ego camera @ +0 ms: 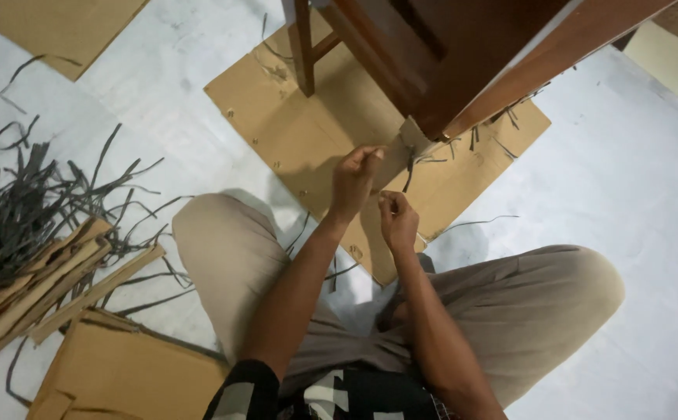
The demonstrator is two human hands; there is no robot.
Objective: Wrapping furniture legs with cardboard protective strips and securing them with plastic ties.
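I sit cross-legged on a pale floor, facing a wooden chair (463, 54) that stands on a flattened cardboard sheet (308, 132). A cardboard pad (415, 137) is wrapped around the foot of the nearest chair leg. A thin dark strap (409, 173) hangs from that pad. My left hand (354, 179) is raised, its fingers pinched near the pad's edge on the strap's end. Just below and to the right, my right hand (398, 219) pinches something small; what it grips is too small to tell.
A heap of dark plastic straps (43, 194) lies at the left, over folded cardboard strips (43, 288). More cardboard pieces (129, 373) sit at the bottom left and another cardboard sheet (59, 27) at the top left. Strap offcuts (475, 223) litter the floor.
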